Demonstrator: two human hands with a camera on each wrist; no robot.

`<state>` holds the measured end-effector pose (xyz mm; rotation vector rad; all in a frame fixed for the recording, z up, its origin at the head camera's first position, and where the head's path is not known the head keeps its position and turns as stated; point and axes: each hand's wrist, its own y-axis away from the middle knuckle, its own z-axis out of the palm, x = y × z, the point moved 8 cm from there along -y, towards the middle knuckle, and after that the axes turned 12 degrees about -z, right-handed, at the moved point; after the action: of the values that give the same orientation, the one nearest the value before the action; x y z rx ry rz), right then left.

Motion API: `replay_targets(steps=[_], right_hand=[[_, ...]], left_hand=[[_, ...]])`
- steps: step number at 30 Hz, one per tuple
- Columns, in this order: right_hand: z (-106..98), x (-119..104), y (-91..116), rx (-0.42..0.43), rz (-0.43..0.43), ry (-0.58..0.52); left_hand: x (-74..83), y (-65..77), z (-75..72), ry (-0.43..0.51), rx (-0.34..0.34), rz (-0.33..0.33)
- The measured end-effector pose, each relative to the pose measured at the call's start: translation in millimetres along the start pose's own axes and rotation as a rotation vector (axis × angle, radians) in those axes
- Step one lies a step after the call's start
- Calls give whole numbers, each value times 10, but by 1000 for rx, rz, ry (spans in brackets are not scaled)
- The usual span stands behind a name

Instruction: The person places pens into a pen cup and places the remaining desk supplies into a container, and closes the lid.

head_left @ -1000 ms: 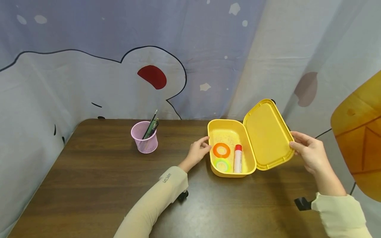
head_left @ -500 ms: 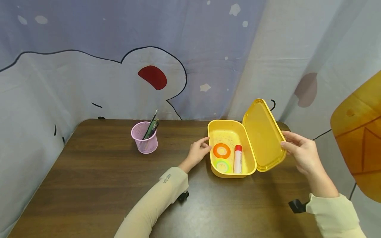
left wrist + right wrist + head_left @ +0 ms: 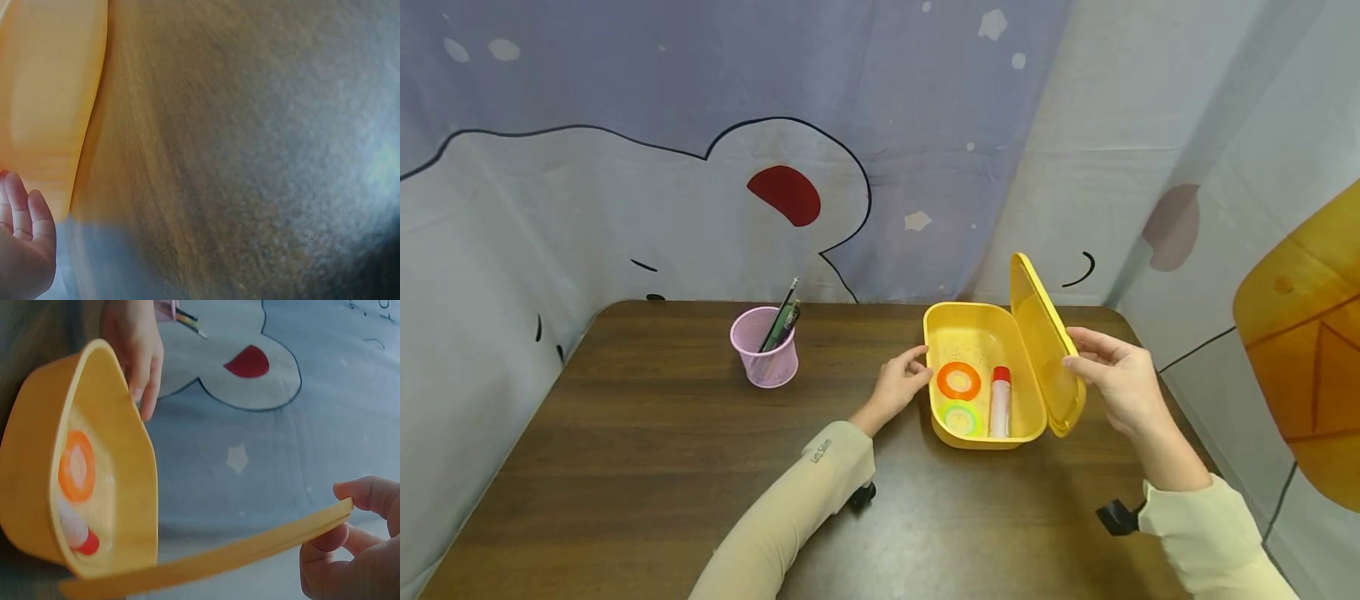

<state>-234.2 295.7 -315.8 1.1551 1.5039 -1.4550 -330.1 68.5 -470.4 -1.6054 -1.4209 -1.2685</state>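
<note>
A yellow plastic box [image 3: 977, 442] stands on the table with its hinged lid [image 3: 1045, 346] raised steeply on the right side. My right hand [image 3: 1116, 379] pinches the lid's free edge between thumb and fingers; the right wrist view shows this grip on the lid [image 3: 250, 547] from the side. At the box's left wall, my left hand [image 3: 898, 383] rests its fingertips just by the rim. Inside lie an orange ring [image 3: 958, 380], a yellow-green ring [image 3: 961, 418] and a white tube with a red cap [image 3: 1000, 402], like a glue stick.
A pink mesh pen cup [image 3: 765, 354] holding pencils and pens stands left of the box. Behind the brown wooden table [image 3: 647, 467] hangs a printed curtain [image 3: 880, 150], which also runs along both sides.
The right hand has swung the lid leftward and up, from leaning well outward to nearly upright. My left hand, the box and its contents have stayed in place.
</note>
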Motion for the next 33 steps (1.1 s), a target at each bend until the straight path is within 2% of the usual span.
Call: replay_targets(steps=[8, 15, 22, 26, 33], right_hand=[[263, 64, -17, -35, 28, 60], [442, 103, -18, -62, 28, 264], [591, 179, -17, -77, 19, 422], [672, 230, -22, -98, -6, 490], [847, 277, -4, -137, -110, 584]], left_hand=[[-5, -8, 4, 7, 3, 2], [8, 2, -3, 19, -6, 27], [10, 0, -15, 34, -4, 38], [7, -1, -17, 52, -9, 33], [-5, -1, -21, 64, -22, 18]])
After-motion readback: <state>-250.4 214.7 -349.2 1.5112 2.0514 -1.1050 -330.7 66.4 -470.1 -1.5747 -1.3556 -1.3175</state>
